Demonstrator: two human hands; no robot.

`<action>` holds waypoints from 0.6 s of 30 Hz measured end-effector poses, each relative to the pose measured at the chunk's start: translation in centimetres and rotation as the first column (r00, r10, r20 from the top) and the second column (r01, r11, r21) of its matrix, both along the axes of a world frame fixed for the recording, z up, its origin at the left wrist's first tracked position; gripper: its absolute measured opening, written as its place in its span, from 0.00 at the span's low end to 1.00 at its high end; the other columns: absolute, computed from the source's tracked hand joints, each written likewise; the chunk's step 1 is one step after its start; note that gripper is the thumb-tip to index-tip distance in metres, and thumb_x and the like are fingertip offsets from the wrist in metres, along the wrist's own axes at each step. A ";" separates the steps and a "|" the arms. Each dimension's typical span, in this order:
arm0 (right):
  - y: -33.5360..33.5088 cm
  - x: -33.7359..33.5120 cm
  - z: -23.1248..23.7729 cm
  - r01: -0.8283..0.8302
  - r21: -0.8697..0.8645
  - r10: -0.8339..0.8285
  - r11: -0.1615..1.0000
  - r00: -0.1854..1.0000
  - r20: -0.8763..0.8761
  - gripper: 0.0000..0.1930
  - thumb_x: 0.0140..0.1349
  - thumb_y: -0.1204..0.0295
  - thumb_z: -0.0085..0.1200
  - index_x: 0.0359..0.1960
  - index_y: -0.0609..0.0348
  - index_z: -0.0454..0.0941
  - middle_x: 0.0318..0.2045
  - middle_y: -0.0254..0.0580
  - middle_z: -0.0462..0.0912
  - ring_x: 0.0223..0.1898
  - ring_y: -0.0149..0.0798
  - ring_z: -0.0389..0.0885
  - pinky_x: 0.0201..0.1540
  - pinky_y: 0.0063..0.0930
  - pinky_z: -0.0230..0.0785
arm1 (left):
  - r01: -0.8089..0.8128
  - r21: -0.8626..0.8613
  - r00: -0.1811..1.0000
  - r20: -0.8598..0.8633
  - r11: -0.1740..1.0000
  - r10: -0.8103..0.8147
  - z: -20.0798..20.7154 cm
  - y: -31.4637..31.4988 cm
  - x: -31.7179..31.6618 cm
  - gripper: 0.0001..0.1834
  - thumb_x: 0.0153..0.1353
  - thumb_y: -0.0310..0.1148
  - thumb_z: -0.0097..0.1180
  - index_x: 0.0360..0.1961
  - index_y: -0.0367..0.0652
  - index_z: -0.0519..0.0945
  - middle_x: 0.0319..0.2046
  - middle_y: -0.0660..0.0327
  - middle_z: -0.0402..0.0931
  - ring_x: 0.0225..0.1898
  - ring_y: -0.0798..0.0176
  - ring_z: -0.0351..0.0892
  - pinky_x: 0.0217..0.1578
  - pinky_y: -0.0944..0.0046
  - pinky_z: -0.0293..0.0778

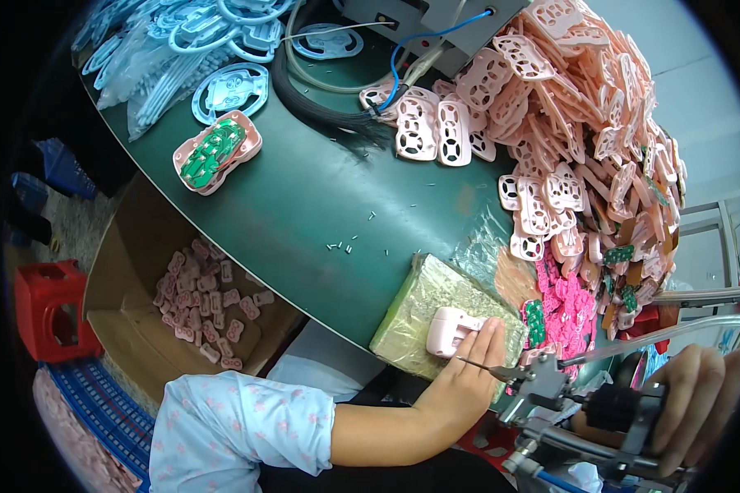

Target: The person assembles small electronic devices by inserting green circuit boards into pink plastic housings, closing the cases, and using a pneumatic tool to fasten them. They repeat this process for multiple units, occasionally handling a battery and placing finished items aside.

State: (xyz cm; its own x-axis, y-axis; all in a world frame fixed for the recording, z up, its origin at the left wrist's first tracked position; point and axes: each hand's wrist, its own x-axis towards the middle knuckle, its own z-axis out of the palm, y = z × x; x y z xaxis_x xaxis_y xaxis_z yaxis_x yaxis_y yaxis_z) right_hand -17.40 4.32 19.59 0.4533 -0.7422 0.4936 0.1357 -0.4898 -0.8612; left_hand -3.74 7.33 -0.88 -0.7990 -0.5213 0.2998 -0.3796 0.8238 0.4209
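A pale pink plastic controller housing lies on a block wrapped in clear yellowish film, at the near edge of the green table. My left hand holds it there, fingers laid straight along its right side; the thumb is hidden. At the lower right, my right hand is closed around a screwdriver with a black body, metal fittings and a hose. Its thin dark bit points left, crossing in front of my left fingers. Whether the bit touches the housing, I cannot tell.
Pink shells are heaped at the right, beside bright pink parts and a green circuit board. Small screws lie scattered mid-table. An open housing with a board sits far left; a cardboard box stands below.
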 end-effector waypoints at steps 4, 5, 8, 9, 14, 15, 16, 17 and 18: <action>0.6 1.4 -0.8 0.111 0.011 -0.110 0.994 0.993 -0.045 0.14 0.60 0.79 0.52 0.47 0.61 0.65 0.20 0.38 0.71 0.20 0.30 0.77 0.23 0.18 0.74 | -0.027 -0.016 0.997 0.069 1.000 0.028 0.3 0.0 0.2 0.28 0.57 0.34 0.40 0.57 0.27 0.66 0.61 0.43 0.60 0.66 0.45 0.55 0.64 0.54 0.52; 0.7 2.5 -1.0 0.179 0.047 -0.177 0.983 0.984 -0.031 0.18 0.60 0.78 0.52 0.50 0.58 0.63 0.21 0.37 0.72 0.20 0.31 0.78 0.24 0.20 0.75 | -0.018 -0.012 0.997 0.078 1.000 0.019 0.3 0.0 0.2 0.28 0.58 0.34 0.40 0.58 0.27 0.65 0.61 0.42 0.60 0.66 0.45 0.55 0.64 0.54 0.52; 0.0 4.6 -1.3 0.205 0.156 -0.203 0.966 0.979 -0.027 0.29 0.61 0.76 0.52 0.63 0.46 0.57 0.24 0.37 0.73 0.21 0.34 0.76 0.26 0.30 0.72 | -0.005 0.068 1.000 -0.015 0.998 0.006 -0.4 0.5 -0.1 0.29 0.59 0.34 0.38 0.60 0.27 0.60 0.62 0.40 0.57 0.66 0.44 0.54 0.64 0.53 0.53; -0.4 4.8 -1.5 0.186 0.177 -0.182 0.966 0.983 -0.037 0.31 0.61 0.76 0.52 0.65 0.44 0.56 0.25 0.37 0.73 0.22 0.34 0.75 0.26 0.33 0.72 | 0.001 0.106 0.998 -0.065 0.994 0.006 -1.0 0.9 -0.4 0.30 0.59 0.34 0.37 0.61 0.26 0.58 0.62 0.39 0.56 0.66 0.43 0.53 0.64 0.52 0.53; 0.0 6.5 -3.9 0.443 -0.031 -0.440 0.896 0.895 0.072 0.07 0.60 0.81 0.50 0.39 0.65 0.67 0.21 0.36 0.72 0.19 0.28 0.77 0.23 0.15 0.74 | 0.068 0.228 0.973 -0.229 0.971 -0.015 -1.6 0.5 -0.2 0.30 0.59 0.34 0.40 0.59 0.26 0.58 0.62 0.35 0.53 0.67 0.41 0.49 0.64 0.48 0.50; -0.1 5.6 -3.4 0.386 -0.008 -0.384 0.922 0.919 0.085 0.06 0.60 0.80 0.49 0.37 0.64 0.67 0.21 0.36 0.72 0.18 0.27 0.76 0.23 0.14 0.73 | 0.117 0.325 0.933 -0.360 0.939 0.008 -1.4 0.3 -0.2 0.29 0.58 0.34 0.40 0.58 0.26 0.60 0.62 0.35 0.53 0.67 0.41 0.49 0.64 0.49 0.51; -0.1 4.5 -2.8 0.338 0.016 -0.338 0.941 0.938 0.074 0.06 0.61 0.80 0.48 0.38 0.62 0.66 0.22 0.35 0.72 0.19 0.27 0.75 0.24 0.15 0.72 | 0.178 0.417 0.877 -0.478 0.891 0.049 -1.0 -0.1 0.0 0.28 0.58 0.34 0.41 0.56 0.25 0.62 0.63 0.34 0.52 0.67 0.41 0.49 0.64 0.49 0.52; -0.2 3.4 -2.2 0.287 0.038 -0.289 0.957 0.955 0.067 0.07 0.61 0.79 0.48 0.40 0.60 0.65 0.22 0.35 0.72 0.19 0.27 0.75 0.25 0.16 0.72 | 0.090 0.174 0.940 -0.340 0.981 -0.026 -0.5 -0.6 0.6 0.24 0.55 0.32 0.44 0.49 0.24 0.69 0.56 0.36 0.62 0.63 0.42 0.60 0.60 0.52 0.60; 0.0 1.8 -0.4 0.244 0.056 -0.246 0.968 0.969 0.037 0.11 0.62 0.78 0.47 0.45 0.59 0.64 0.23 0.35 0.72 0.20 0.27 0.75 0.26 0.18 0.71 | 0.124 0.093 0.948 -0.305 0.988 -0.091 -0.1 -0.8 0.9 0.22 0.53 0.31 0.46 0.46 0.25 0.71 0.51 0.39 0.66 0.58 0.44 0.64 0.57 0.54 0.63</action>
State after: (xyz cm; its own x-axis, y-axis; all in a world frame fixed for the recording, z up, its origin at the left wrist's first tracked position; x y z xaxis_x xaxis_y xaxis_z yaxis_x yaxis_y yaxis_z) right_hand -15.60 4.33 19.21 0.2334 -0.8525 0.4677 0.0548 -0.4687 -0.8817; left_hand -2.84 6.58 -1.01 -0.7342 -0.4804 0.4797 -0.1340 0.7952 0.5913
